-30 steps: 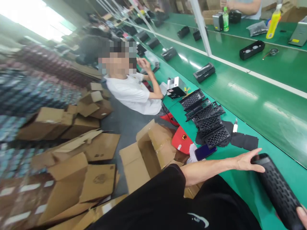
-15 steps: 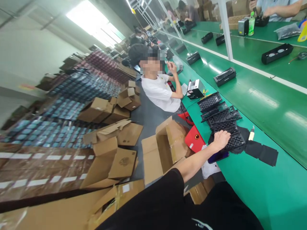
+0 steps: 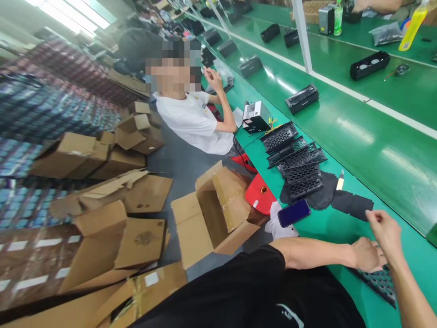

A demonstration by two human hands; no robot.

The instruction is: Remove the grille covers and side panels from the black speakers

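Note:
My left hand [image 3: 367,255] is closed on the near end of a black perforated grille [image 3: 378,281] that lies on the green bench [image 3: 341,230] in front of me. Just above it, my right hand [image 3: 385,231] has its fingers curled together; what they pinch, if anything, does not show. A stack of several more black grilles [image 3: 300,168] lies farther along the bench. Black fabric pieces [image 3: 351,204] and a dark phone [image 3: 294,212] lie between that stack and my hands.
A co-worker in a white shirt [image 3: 194,123] sits at the bench beyond, beside a small white device [image 3: 256,117]. An open cardboard box [image 3: 218,214] and a red object [image 3: 261,193] stand left of the bench. Black housings [image 3: 302,98] ride the green conveyor.
My left hand has left the stack of grilles and drawn back toward me with one grille. My right hand has come into view above it.

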